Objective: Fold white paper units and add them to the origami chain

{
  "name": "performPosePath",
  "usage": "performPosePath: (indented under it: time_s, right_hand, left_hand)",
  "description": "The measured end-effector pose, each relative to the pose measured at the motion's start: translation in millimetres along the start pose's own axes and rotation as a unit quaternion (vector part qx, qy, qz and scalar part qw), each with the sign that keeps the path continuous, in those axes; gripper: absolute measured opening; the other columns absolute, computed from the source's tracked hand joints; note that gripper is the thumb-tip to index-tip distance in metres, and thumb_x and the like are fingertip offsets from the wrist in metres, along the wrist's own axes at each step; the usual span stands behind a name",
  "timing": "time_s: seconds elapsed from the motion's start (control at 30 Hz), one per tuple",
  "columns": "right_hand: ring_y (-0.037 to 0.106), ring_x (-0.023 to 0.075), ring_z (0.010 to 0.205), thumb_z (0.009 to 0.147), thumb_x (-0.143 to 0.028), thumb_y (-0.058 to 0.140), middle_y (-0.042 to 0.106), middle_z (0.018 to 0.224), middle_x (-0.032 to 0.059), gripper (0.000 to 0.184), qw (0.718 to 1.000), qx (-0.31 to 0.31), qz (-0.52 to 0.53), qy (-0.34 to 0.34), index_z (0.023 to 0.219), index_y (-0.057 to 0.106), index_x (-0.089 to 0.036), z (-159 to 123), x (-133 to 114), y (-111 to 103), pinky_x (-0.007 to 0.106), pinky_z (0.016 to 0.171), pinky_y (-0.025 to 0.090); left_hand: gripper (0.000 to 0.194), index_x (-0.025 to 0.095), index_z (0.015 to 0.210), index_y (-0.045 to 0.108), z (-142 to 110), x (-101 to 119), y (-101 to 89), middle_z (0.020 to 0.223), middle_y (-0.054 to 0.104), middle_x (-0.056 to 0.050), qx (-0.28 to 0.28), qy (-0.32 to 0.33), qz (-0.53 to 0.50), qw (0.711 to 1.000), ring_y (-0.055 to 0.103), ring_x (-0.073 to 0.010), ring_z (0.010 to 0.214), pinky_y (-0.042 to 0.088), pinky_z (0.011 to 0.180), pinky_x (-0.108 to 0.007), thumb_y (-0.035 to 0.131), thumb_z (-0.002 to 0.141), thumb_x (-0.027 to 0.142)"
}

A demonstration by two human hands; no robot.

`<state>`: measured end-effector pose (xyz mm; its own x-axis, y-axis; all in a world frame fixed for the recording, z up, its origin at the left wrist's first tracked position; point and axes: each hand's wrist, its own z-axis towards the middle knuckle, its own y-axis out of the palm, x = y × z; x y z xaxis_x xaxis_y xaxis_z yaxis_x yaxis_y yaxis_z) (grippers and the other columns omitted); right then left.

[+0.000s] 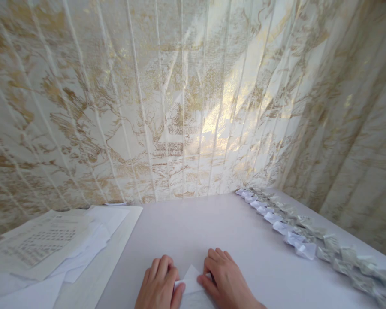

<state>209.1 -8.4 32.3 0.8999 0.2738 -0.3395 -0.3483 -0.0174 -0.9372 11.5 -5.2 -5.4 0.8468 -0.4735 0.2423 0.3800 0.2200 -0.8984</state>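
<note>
Hands: two, both engaged. The left hand [159, 280] pinches the left edge of one white sheet [191, 284] between thumb and curled fingers; the right hand [224, 277] pinches the right edge likewise. The sheet, count one, lies on the counter [180, 229] at the near edge of view, between the hands, folded to a point at its far end (its near part runs out of view).

Right side of the counter: two rows of folded pieces, running back to the curtain [176, 107]. White pieces [273, 218]: about eight, the farthest merging. Grey pieces [332, 243]: more numerous, overlapping, exact count cannot be told.

Left side: one pile [93, 223] of loose papers, number uncertain through overlap. One printed page [48, 240] on it bears rows of dark characters, too small to read. The curtain, pleated, carries a gold pattern.
</note>
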Motion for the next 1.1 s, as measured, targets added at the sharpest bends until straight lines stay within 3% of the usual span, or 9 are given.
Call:
performPosePath:
  time_s: [0.3,0.53,0.77,0.97,1.03,1.1]
  right_hand:
    - [0.06,0.0236,0.089,0.087,-0.015,0.065,0.066,0.091,0.0042,0.008,0.999,-0.004,-0.036,-0.012,0.08,0.064,-0.018,1,-3,2,0.034,0.077,0.04]
    - [0.054,0.0196,0.087,0.079,0.003,0.066,0.063,0.095,-0.0019,0.03,0.985,0.084,-0.012,-0.149,0.091,0.056,-0.023,1,5,21,0.031,0.078,0.037]
    - [0.053,0.018,0.085,0.088,-0.008,0.064,0.061,0.097,-0.002,0.021,0.972,0.084,-0.025,-0.218,0.098,0.056,-0.025,2,9,26,0.029,0.077,0.035]
    - [0.054,0.0176,0.081,0.089,-0.013,0.063,0.062,0.094,-0.0007,0.015,0.967,0.086,-0.05,-0.234,0.097,0.058,-0.025,1,8,20,0.029,0.074,0.036]
    - [0.055,0.0178,0.079,0.094,-0.021,0.059,0.062,0.092,-0.0001,0.009,0.958,0.091,-0.071,-0.261,0.102,0.058,-0.025,-1,7,16,0.03,0.073,0.036]
    - [0.055,0.0185,0.075,0.1,-0.028,0.049,0.063,0.089,0.0009,0.013,0.942,0.102,-0.104,-0.303,0.112,0.056,-0.025,-4,7,11,0.031,0.071,0.037]
  left_hand:
    - [0.012,0.021,0.078,0.063,2,3,-6.3,0.098,0.061,-0.007,-0.018,-0.01,0.004,1.0,0.056,-0.0257,0.094,0.043,0.08,-0.04,0.053,0.084,0.02]
    - [0.014,0.022,0.08,0.061,3,1,-4.2,0.096,0.061,-0.006,-0.022,-0.027,-0.011,0.999,0.056,-0.025,0.094,0.043,0.081,-0.04,0.049,0.087,0.021]
    - [0.017,0.02,0.082,0.063,9,7,-15.6,0.098,0.06,-0.008,-0.064,-0.025,-0.011,0.998,0.056,-0.0265,0.097,0.043,0.083,-0.042,0.047,0.088,0.018]
    - [0.016,0.02,0.077,0.063,10,10,-11.3,0.094,0.06,-0.006,-0.038,-0.029,0.012,0.999,0.056,-0.0251,0.093,0.042,0.081,-0.041,0.051,0.084,0.012]
    - [0.016,0.02,0.078,0.064,9,10,-8.2,0.095,0.06,-0.006,-0.034,-0.03,0.013,0.999,0.056,-0.0254,0.093,0.042,0.08,-0.041,0.051,0.084,0.013]
    - [0.017,0.02,0.079,0.064,9,9,-6.2,0.095,0.06,-0.007,-0.033,-0.03,0.015,0.999,0.057,-0.0258,0.093,0.042,0.08,-0.041,0.05,0.085,0.014]
